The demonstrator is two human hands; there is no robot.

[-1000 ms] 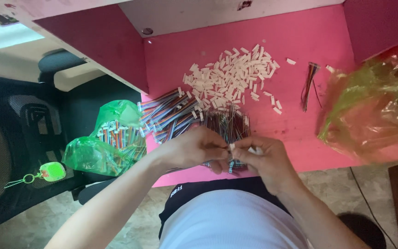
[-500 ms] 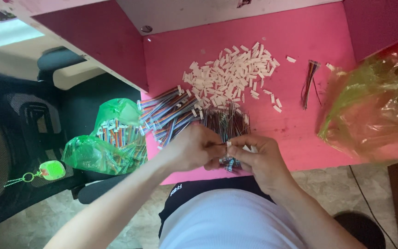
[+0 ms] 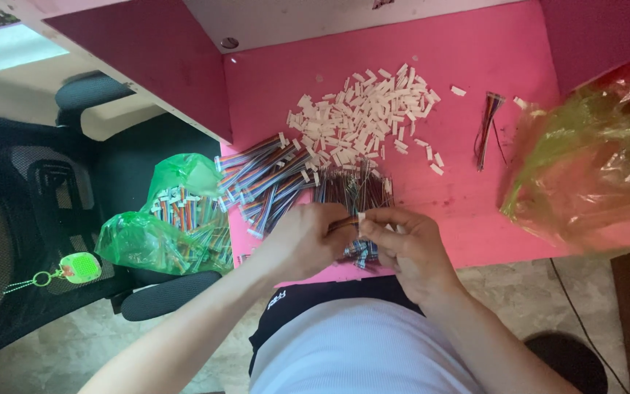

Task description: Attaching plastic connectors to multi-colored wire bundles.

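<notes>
A thin multicoloured wire lead (image 3: 345, 222) is being pinched between both hands above the pink table's (image 3: 490, 211) near edge. Left hand (image 3: 302, 241) fingers are gripping its wires; right hand (image 3: 406, 244) fingertips are closing on its white end. Wire bundles (image 3: 271, 179) and white connectors (image 3: 362, 117) are lying beyond.

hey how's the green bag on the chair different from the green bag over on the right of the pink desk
The bag on the chair is a stronger green and is stuffed with striped cable pieces tipped in white; the bag on the desk is paler, crinkled and glossy, its contents unclear. The chair bag looks smaller and rests off the pink desk, while the desk bag runs past the picture's edge. Both are see-through green plastic.
</notes>
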